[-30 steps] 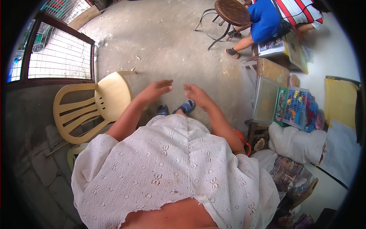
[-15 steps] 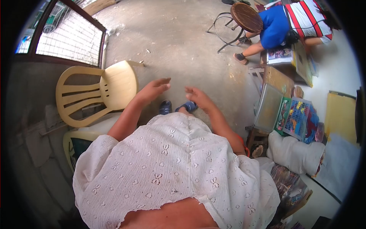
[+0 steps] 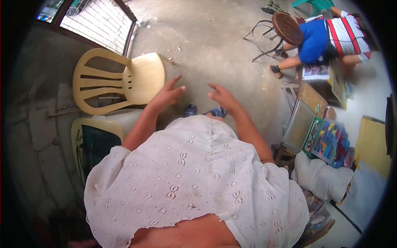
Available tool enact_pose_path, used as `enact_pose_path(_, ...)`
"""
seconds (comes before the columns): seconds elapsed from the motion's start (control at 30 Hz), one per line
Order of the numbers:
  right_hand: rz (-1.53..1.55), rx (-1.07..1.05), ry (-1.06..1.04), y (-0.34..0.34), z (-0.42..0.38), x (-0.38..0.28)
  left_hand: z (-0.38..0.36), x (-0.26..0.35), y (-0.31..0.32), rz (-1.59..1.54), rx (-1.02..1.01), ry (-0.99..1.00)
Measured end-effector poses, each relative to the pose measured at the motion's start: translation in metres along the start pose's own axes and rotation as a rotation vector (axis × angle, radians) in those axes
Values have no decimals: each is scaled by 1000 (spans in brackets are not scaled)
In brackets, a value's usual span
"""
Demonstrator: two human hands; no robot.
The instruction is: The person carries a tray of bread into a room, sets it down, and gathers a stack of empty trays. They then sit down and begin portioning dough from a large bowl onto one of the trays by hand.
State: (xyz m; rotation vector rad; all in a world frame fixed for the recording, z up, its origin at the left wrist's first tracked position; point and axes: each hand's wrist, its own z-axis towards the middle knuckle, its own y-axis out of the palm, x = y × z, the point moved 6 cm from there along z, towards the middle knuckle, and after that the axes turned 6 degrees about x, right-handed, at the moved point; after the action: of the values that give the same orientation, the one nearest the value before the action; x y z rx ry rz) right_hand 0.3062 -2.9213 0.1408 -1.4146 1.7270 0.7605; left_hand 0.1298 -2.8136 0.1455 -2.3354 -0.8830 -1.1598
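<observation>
Both of my hands are held out in front of my body, above the concrete floor, with a gap between them. My left hand has its fingers apart, the index finger stretched forward, and holds nothing. Close to it on the left is a cream plastic chair. My right hand is empty too, its fingers loosely extended toward the left. Below the hands show my blue sandals and the front of my white patterned blouse.
A round wooden stool with metal legs stands at the upper right, near a person in blue shorts bending over. Along the right wall are a blue basket and a white bundle. A second chair sits at left; a barred gate lies beyond.
The view has shifted, so the chair, stool and person appear further right. My left index finger now points further forward, and my hands are still apart and empty.
</observation>
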Motion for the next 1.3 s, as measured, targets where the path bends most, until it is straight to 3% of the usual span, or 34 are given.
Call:
enact_pose_path(0.17,-10,29,68,0,-7,15,0,0,0,0,48,32)
enact_pose_path(0.77,191,281,53,-24,-59,66,8,15,48,98,-252,55)
enact_pose_path(1.03,265,256,37,-9,-62,73,10,-7,46,147,-342,-77)
enact_pose_path(1.3,255,261,32,-1,-60,75,2,3,47,146,-388,-31)
